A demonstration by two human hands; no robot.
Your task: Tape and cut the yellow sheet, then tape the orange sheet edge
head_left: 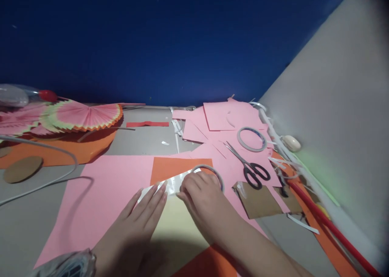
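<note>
My left hand (142,214) lies flat with fingers stretched out, pressing on a pale yellow sheet (176,228) and the near end of a shiny tape strip (170,184). My right hand (202,196) is curled over a roll of clear tape (212,172), fingers closed around its near rim, at the other end of the strip. Both rest over a large pink sheet (103,196) and an orange sheet (170,167).
Black-handled scissors (252,169) and a second tape ring (251,139) lie on pink paper (225,119) to the right. Brown card pieces (258,200), a red rod (331,228), folded paper fans (82,115), a cork disc (22,169) and a grey cable (45,147) surround the work.
</note>
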